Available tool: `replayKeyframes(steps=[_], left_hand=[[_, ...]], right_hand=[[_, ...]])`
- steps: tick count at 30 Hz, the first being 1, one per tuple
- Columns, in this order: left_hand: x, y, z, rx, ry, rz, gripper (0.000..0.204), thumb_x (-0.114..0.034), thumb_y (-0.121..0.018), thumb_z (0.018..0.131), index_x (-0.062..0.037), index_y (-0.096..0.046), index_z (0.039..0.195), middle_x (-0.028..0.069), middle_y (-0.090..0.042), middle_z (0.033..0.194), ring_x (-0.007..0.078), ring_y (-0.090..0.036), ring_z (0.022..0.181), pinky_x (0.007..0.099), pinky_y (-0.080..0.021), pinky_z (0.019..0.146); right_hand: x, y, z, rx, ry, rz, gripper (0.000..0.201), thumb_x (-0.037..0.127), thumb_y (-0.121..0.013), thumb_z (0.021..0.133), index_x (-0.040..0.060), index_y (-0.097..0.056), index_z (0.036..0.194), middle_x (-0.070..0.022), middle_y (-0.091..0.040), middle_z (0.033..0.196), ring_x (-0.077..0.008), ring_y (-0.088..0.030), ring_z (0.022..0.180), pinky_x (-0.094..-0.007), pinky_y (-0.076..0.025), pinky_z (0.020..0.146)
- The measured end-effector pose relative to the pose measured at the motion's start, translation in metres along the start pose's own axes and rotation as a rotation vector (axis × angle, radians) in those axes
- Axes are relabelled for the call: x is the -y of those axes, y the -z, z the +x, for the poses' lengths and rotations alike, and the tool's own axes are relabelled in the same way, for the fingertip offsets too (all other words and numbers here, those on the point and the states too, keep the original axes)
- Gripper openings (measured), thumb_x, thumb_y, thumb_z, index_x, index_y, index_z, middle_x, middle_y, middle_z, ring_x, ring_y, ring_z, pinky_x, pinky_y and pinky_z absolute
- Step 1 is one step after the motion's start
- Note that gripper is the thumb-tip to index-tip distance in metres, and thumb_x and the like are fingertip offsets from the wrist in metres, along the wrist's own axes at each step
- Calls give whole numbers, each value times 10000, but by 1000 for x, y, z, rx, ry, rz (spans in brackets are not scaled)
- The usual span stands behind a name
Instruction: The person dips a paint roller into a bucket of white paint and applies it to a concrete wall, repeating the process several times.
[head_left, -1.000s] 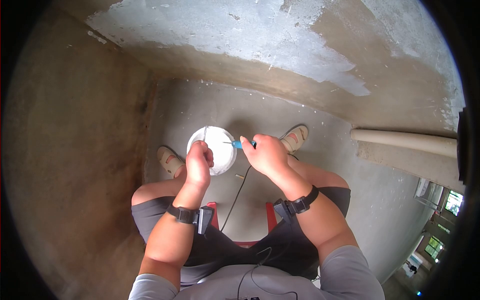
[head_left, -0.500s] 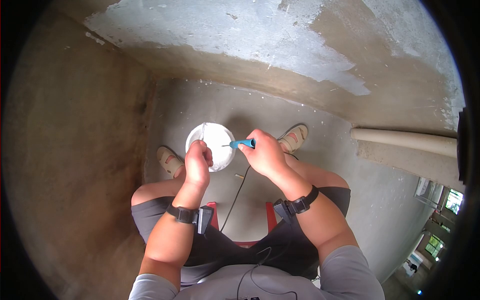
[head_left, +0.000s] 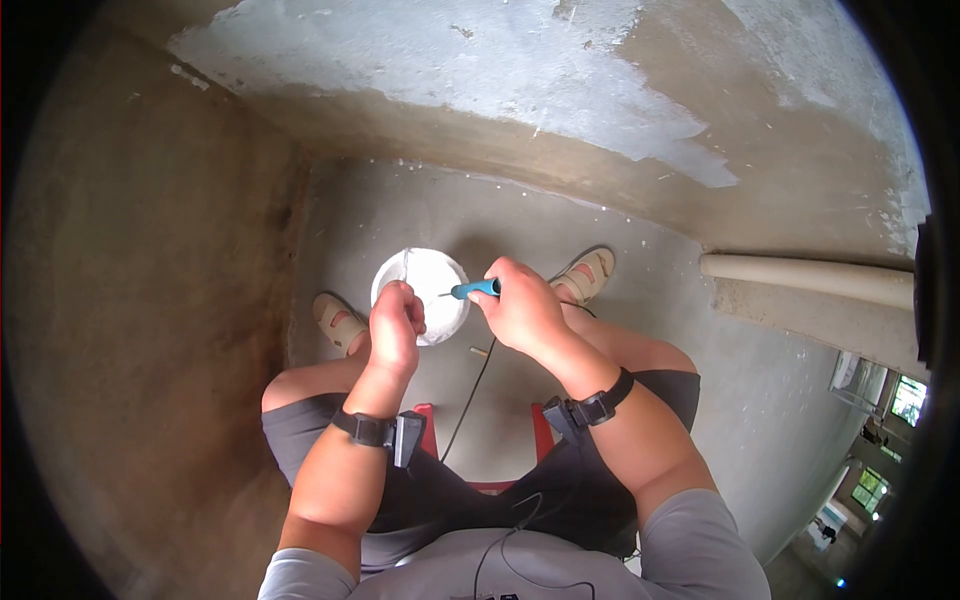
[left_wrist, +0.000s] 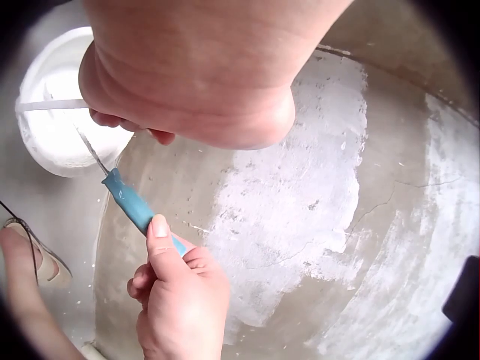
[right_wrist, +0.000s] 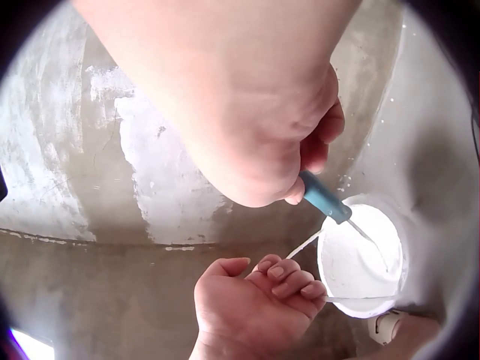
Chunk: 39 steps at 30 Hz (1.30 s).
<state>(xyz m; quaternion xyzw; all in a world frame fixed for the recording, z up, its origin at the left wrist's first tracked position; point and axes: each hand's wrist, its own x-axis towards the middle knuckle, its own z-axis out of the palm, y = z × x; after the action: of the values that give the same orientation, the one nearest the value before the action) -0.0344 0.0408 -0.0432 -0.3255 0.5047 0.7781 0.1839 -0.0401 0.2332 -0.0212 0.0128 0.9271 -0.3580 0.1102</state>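
Note:
A round white bucket holding a bright white substance hangs or stands between the feet in the head view. My left hand has its fingers curled round the bucket's thin white handle; in the right wrist view this hand is palm up, thumb apart from the fingers. My right hand grips a teal-handled tool, thumb along the handle. From that handle a thin metal shaft slants into the bucket's mouth. The tool's far end is hard to make out against the white.
Sandaled feet flank the bucket on a grey floor. A black cable runs between the legs, past red stool legs. Ahead stands a wall partly coated white; a pale pipe lies low on the right.
My right hand has shifted a little left and up, carrying the tool's handle further over the bucket. The bucket moved slightly up in view early on; my left hand stays nearly still.

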Motion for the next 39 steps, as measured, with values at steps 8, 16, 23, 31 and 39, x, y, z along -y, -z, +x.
replayKeyframes(steps=[8, 16, 23, 31, 39], left_hand=[[2, 6, 4, -29, -37, 70, 178, -228, -457, 851, -84, -482, 749, 39, -466, 629, 141, -401, 571, 295, -338, 537], [3, 6, 4, -16, 9, 24, 162, -213, -458, 841, -82, -494, 753, 34, -472, 640, 142, -398, 578, 292, -335, 549], [2, 4, 2, -1, 13, 69, 160, -213, -457, 845, -81, -501, 765, 36, -473, 644, 140, -400, 588, 296, -343, 558], [-1, -2, 0, -21, 25, 35, 199, -211, -468, 917, -161, -441, 727, -40, -390, 670, 100, -314, 588, 289, -256, 553], [-1, -3, -1, -23, 31, 6, 188, -196, -451, 916, -164, -433, 732, -45, -360, 632, 103, -306, 574, 294, -259, 550]], right_hand=[[22, 17, 8, 144, -255, -221, 376, 363, -676, 919, -5, -620, 870, -193, -660, 748, -394, -665, 739, -481, -525, 666], [8, 0, 4, -33, -65, -28, 399, 377, -711, 896, -1, -624, 800, -192, -639, 684, -377, -650, 665, -469, -503, 612], [15, 10, 8, 42, -124, -138, 398, 385, -691, 892, -3, -643, 817, -203, -672, 758, -396, -670, 736, -481, -534, 665], [12, 7, 5, 62, -90, -229, 359, 341, -738, 876, 0, -639, 820, -179, -653, 701, -366, -658, 670, -456, -512, 612], [-1, -1, 4, -26, -84, 43, 354, 335, -735, 881, -5, -642, 848, -183, -661, 719, -357, -667, 696, -455, -517, 632]])
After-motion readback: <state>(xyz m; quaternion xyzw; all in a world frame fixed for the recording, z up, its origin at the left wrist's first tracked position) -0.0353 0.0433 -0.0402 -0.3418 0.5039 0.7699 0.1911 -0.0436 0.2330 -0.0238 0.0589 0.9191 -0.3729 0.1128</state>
